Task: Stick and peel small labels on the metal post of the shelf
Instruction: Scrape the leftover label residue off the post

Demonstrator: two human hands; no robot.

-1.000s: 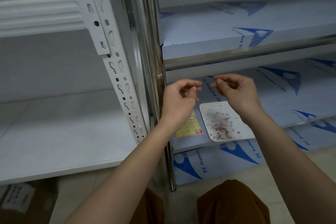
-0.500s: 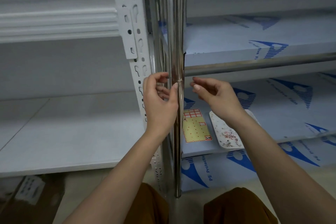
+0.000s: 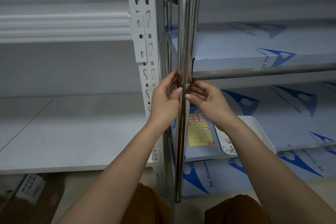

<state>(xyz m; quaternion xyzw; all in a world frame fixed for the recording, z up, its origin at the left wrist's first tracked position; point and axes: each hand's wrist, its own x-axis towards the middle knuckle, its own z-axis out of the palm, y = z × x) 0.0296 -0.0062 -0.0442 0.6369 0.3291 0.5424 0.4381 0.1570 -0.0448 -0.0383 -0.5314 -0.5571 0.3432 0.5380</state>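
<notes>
A shiny metal post of the shelf runs top to bottom through the middle of the view. A small white label sits on the post at hand height. My left hand cups the post from the left, fingers curled behind it and thumb at its front. My right hand comes from the right with its fingertips on the label's right end. A yellow label sheet with red-bordered labels lies on the lower shelf behind the post.
A white tray with small label scraps lies right of the sheet. Shelf boards wear blue-printed protective film. A white perforated upright stands left of the post, with white shelves beyond. A cardboard box sits on the floor at lower left.
Both hands rose from above the tray to the post. The right fingertips have closed in on the label, and the view has shifted so the post is centred.
</notes>
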